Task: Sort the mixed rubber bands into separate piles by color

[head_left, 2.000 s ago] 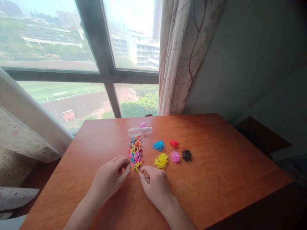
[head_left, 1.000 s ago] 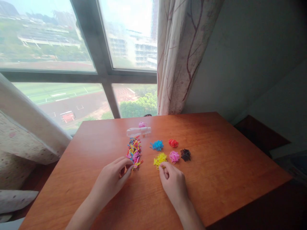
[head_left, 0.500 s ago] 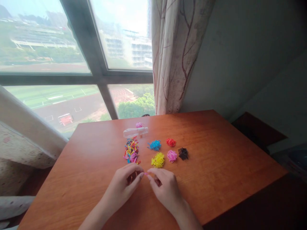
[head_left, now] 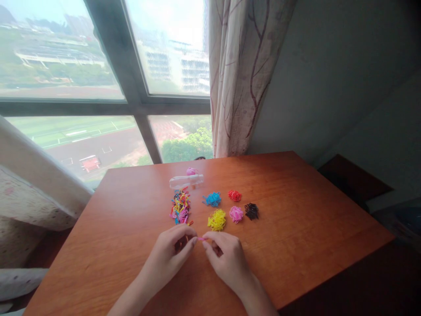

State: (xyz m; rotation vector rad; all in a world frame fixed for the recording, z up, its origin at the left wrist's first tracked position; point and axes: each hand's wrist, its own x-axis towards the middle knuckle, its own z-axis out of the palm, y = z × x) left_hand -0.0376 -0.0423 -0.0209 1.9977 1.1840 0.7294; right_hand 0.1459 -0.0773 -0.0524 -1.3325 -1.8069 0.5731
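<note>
Between my two hands a small pink rubber band [head_left: 201, 238] is held by its ends. My left hand [head_left: 173, 245] pinches one end between thumb and fingertips, and my right hand [head_left: 226, 252] pinches the other. Just beyond my left hand lies a mixed pile of coloured rubber bands [head_left: 180, 205]. Past my right hand are a yellow pile [head_left: 216, 219], a pink pile [head_left: 236, 214], a black pile [head_left: 251, 211], a blue pile [head_left: 212, 199] and a red pile [head_left: 234, 195], each of one colour.
A clear plastic bottle-shaped container [head_left: 186, 181] lies on its side behind the mixed pile, with a pink object [head_left: 191, 171] behind it. The brown wooden table [head_left: 296, 219] meets a window at the back, with a patterned curtain [head_left: 243, 79] beside it.
Both hands stay almost in place. A little more of the pink rubber band shows between my fingertips.
</note>
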